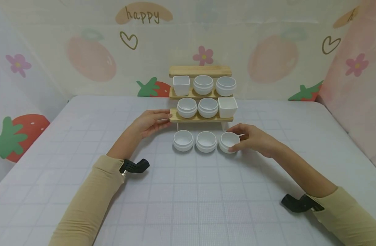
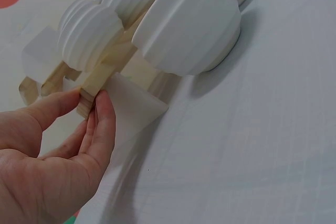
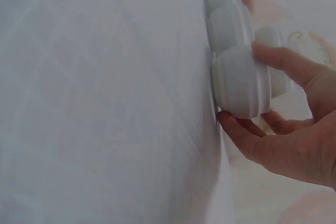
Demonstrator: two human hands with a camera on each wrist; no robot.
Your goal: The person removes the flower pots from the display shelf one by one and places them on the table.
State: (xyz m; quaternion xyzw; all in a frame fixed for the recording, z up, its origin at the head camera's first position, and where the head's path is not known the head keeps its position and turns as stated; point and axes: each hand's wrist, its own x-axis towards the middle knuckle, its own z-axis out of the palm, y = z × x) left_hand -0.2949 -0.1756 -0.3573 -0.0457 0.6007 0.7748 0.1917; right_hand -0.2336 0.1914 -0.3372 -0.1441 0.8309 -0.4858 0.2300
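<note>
My left hand [image 1: 151, 122] pinches the left end of the lowest board of a tiered wooden stand [image 1: 203, 120], thumb on one face and fingers on the other in the left wrist view. On the table before the stand, three round white bowls form a row: a left bowl [image 1: 183, 140], a middle bowl [image 1: 206, 141] and a right bowl [image 1: 228, 142]. Around the right bowl curl the thumb and fingers of my right hand [image 1: 252, 138]. In the right wrist view that bowl [image 3: 239, 82] sits against the tabletop, close beside its neighbour.
The lowest board carries two round bowls [image 1: 187, 107] and a square bowl [image 1: 227, 107]. One square bowl [image 1: 181, 85] and two round ones stand on the board above. A bare top board [image 1: 200, 71] is at the back, before a printed backdrop [image 1: 188, 37].
</note>
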